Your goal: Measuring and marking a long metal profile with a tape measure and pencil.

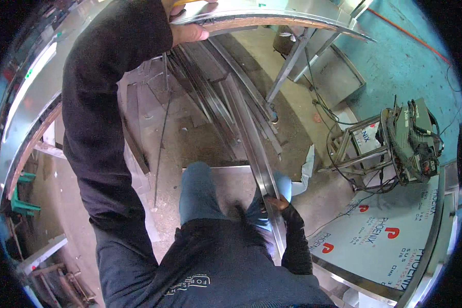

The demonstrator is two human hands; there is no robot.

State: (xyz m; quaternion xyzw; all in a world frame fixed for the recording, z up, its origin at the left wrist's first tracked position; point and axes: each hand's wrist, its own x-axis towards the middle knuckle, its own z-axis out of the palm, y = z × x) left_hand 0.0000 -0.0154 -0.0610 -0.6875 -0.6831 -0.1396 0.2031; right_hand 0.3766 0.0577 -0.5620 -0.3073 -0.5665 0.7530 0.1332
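Note:
My left arm reaches far forward to a metal-topped table (272, 13) with a wooden edge. There my left hand (186, 34) grips the edge, its thumb pressed against the front. Most of its fingers are cut off by the top of the picture. A thin yellow thing (186, 3) lies by those fingers; its kind does not show. Down by my right thigh, my right hand (278, 202) is wrapped round a long metal channel (251, 138). The channel slopes from under the table back past my right side, beside my leg.
Several metal bars (197, 87) lie on the floor beneath the table. A welding machine (418, 136) with tangled cables sits on a metal stand (357, 143) at the right. Film-covered sheet metal (380, 241) lies nearer me. At far left is a green plastic stool (23, 203).

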